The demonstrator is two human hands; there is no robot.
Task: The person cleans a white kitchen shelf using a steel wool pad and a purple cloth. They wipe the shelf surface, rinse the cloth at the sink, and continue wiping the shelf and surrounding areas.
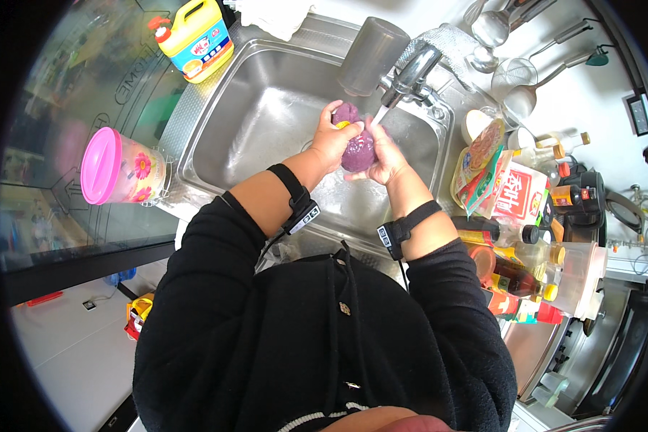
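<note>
Over a stainless steel sink [248, 124], a wet purple cloth or sponge-like bundle [359, 154] with a yellow patch is held between both hands. My left hand [335, 135] grips its left side, thumb across the top near the yellow patch. On its right side is my right hand [382, 154], fingers curved around and partly under it. A chrome faucet [413, 75] stands just above, and a stream of water [379, 115] runs from it beside the right hand's fingertips. The exact kind of the purple thing cannot be told. Both forearms wear black straps with small devices.
A grey cylindrical container [374, 56] is beside the faucet. A yellow detergent jug [198, 43] stands at the upper left rim, and a pink-lidded tub [121, 167] at the left. Bottles and food packets [480, 167] crowd the right counter. Ladles and a strainer [513, 75] hang behind.
</note>
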